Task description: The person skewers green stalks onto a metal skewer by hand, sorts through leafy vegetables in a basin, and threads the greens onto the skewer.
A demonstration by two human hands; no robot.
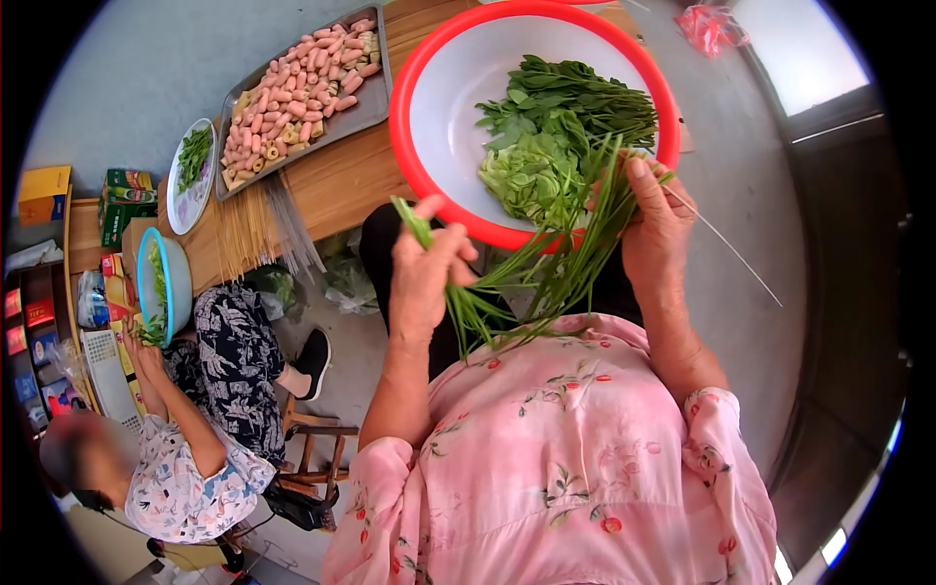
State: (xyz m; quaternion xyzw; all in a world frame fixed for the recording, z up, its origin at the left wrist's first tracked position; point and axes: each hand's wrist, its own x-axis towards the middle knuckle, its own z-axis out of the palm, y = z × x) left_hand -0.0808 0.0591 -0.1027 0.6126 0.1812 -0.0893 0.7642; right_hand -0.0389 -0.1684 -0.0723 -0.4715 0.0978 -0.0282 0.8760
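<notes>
My left hand is closed on part of a bunch of long green stalks, with a pale end poking up above the fingers. Over the near rim of a red-rimmed white basin, my right hand grips green stalks and a thin skewer that points down to the right. The loose stalks hang between both hands, above my lap. Inside the basin lie dark leafy greens and paler leafy greens.
A metal tray of pink sausage pieces stands on the wooden table, beside skewers and a white plate of greens. At left, a seated person handles greens at a blue basin.
</notes>
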